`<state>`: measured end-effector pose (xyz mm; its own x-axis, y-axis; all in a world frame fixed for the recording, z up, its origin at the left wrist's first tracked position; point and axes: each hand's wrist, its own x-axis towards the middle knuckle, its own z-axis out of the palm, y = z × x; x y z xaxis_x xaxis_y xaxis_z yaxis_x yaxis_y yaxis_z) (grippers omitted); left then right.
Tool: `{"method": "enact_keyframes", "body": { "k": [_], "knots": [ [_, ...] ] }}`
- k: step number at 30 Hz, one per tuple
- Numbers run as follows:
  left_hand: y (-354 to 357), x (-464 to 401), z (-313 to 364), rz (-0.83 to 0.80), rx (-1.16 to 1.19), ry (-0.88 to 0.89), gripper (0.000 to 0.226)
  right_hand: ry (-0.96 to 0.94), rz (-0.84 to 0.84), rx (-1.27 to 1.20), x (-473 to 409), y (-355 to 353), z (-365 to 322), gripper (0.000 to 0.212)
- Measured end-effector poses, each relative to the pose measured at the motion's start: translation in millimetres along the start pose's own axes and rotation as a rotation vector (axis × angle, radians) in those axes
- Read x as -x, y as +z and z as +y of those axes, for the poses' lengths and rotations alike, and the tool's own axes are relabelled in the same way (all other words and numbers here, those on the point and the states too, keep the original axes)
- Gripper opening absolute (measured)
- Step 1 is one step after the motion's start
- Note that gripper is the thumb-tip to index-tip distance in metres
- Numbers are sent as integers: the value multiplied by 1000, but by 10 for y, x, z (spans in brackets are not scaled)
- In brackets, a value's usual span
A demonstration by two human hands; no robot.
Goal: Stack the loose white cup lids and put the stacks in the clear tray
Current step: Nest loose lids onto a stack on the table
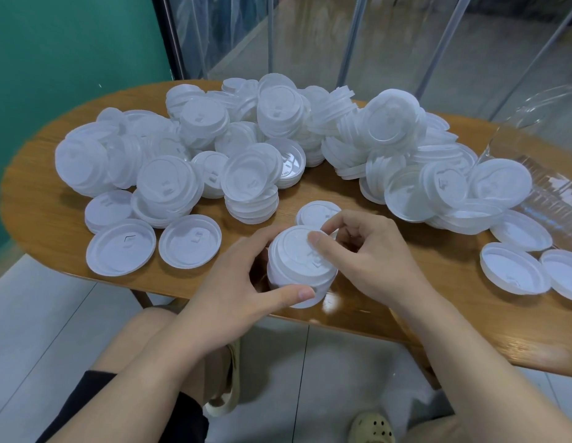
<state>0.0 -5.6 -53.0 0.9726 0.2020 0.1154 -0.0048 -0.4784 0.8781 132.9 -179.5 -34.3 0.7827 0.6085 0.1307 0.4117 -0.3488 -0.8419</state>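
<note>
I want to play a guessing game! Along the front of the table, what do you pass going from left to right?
Two single lids lying side by side → left hand → stack of lids → right hand → upturned lids

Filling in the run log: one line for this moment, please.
left hand: grips lid stack | right hand: pinches top lid | pile: on table | tray: no stacks seen

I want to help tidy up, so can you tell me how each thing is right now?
Left hand: grips the stack from the side.
Right hand: fingers curled on the stack's top lid.
Stack: upright near the table's front edge, held by both hands.
Pile: loose lids and short stacks, heaped, unsorted.
Single lids: lying flat, apart from the pile.
Tray: at the right edge, no stacks visible inside.
Table: covered mostly with lids.
</note>
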Motion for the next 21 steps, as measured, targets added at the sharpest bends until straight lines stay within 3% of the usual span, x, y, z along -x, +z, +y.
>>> {"method": "enact_keyframes", "body": {
  "k": [4, 7, 12, 14, 21],
  "knots": [
    [1, 1, 24, 10, 1, 2, 65, -1, 103, -13, -77, -56, 59, 23],
    [1, 1, 5, 4, -20, -6, 66, -5, 115, 145, -180, -105, 188, 17],
    [9, 12, -46, 4, -22, -29, 74, -55, -72, 388, -311, -120, 388, 73],
    [9, 14, -51, 8, -23, -31, 74, -49, -83, 411, -339, -73, 407, 85],
    [7, 20, -54, 9, -22, -42, 74, -2, 22, 304, -374, -74, 383, 74]
  ]
}}
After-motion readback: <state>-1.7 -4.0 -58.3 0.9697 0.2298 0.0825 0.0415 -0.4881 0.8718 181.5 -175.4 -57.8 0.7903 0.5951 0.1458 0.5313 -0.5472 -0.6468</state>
